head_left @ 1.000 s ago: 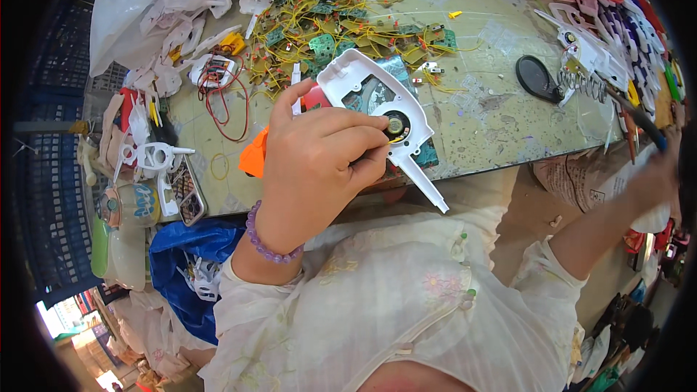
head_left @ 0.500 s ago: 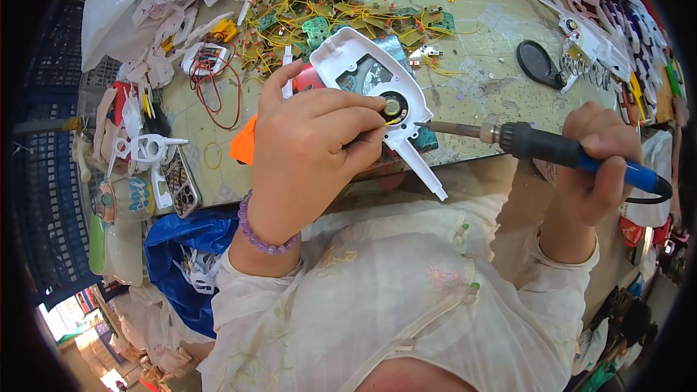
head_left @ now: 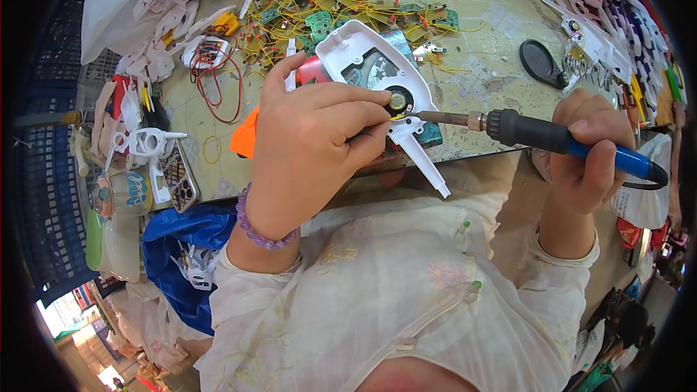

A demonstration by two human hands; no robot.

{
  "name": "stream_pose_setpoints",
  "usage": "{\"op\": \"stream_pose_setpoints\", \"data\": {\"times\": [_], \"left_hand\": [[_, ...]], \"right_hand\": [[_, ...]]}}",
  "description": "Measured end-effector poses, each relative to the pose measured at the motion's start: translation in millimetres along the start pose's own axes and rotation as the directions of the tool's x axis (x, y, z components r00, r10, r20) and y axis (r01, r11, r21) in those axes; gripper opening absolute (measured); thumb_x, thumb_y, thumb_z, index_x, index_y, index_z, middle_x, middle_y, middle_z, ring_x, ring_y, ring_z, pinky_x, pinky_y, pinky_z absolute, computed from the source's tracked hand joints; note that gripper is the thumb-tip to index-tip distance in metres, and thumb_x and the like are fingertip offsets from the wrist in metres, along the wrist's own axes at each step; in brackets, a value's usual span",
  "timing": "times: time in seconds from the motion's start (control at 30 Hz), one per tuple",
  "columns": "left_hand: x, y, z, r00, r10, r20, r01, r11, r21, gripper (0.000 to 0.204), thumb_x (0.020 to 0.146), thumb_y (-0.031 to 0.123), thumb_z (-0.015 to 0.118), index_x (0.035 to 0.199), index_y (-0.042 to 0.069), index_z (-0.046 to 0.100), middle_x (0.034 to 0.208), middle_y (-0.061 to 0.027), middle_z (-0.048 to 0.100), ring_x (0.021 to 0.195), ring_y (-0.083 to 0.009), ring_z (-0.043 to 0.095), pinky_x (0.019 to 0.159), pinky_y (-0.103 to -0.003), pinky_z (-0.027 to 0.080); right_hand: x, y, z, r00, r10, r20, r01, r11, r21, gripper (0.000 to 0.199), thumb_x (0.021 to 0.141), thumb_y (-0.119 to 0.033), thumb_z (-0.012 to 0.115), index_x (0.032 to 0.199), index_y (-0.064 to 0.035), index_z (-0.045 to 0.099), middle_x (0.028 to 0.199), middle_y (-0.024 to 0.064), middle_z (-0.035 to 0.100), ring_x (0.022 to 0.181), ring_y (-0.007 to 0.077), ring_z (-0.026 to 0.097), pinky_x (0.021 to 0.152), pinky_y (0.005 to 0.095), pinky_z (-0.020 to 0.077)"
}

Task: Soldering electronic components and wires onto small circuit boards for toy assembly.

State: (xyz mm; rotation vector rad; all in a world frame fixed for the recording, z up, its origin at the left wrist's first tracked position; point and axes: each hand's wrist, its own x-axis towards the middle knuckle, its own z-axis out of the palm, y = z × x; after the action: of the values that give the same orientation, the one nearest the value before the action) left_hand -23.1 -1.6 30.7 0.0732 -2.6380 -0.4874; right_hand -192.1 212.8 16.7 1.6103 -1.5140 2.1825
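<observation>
A white plastic housing half with a handle-like stem lies in front of me, its hollow side up. A small round speaker sits inside it. The fingers of my left hand are pinched at the speaker's edge, on a thin yellow wire; the fingertips partly cover it. My right hand grips a soldering iron with a black and blue handle. Its tip reaches the wire end beside the speaker, seemingly touching it. Beneath the housing, a teal-patterned piece and a red object are partly hidden.
Green circuit boards with yellow wires are heaped at the back. A round black part, springs and white housings lie at right. At left are a battery holder with red wires, an orange piece and a phone.
My right hand has brought the soldering iron left, so its tip now meets the wire by the speaker. My left hand keeps its pinch, and the housing has shifted slightly.
</observation>
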Motion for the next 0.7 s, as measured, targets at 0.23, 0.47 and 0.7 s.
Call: {"op": "stream_pose_setpoints", "data": {"times": [0.23, 0.47, 0.7], "left_hand": [[-1, 3, 0, 1.000, -0.010, -0.012, 0.010, 1.000, 0.007, 0.002, 0.071, 0.011, 0.071, 0.072, 0.011, 0.069, 0.084, 0.0035, 0.070, 0.076, -0.0139, 0.064, 0.098, -0.050, 0.035], [1, 1, 1, 1.000, -0.004, -0.007, 0.004, 1.000, 0.002, 0.005, 0.069, 0.011, 0.073, 0.073, 0.012, 0.069, 0.085, 0.0030, 0.071, 0.076, -0.0137, 0.065, 0.098, -0.050, 0.034], [1, 2, 0, 1.000, -0.006, -0.014, 0.006, 1.000, -0.012, 0.007, 0.068, 0.011, 0.075, 0.073, 0.013, 0.069, 0.086, 0.0027, 0.071, 0.076, -0.0132, 0.066, 0.098, -0.049, 0.034]], "right_hand": [[-1, 0, 1, 1.000, 0.001, -0.001, -0.001, 1.000, -0.006, 0.026, 0.090, -0.023, 0.054, 0.088, 0.0021, 0.057, 0.073, 0.0076, 0.053, 0.060, 0.0149, 0.044, 0.053, 0.0288, 0.0325], [-1, -3, 4, 1.000, 0.000, -0.013, 0.000, 0.999, -0.037, 0.024, 0.089, -0.021, 0.053, 0.085, 0.0020, 0.058, 0.073, 0.0079, 0.053, 0.060, 0.0153, 0.044, 0.053, 0.0293, 0.0318], [-3, -15, 9, 0.999, -0.003, 0.036, 0.006, 0.995, -0.095, 0.019, 0.086, -0.019, 0.057, 0.085, 0.0000, 0.058, 0.066, 0.0070, 0.051, 0.054, 0.0145, 0.041, 0.050, 0.0298, 0.0297]]}}
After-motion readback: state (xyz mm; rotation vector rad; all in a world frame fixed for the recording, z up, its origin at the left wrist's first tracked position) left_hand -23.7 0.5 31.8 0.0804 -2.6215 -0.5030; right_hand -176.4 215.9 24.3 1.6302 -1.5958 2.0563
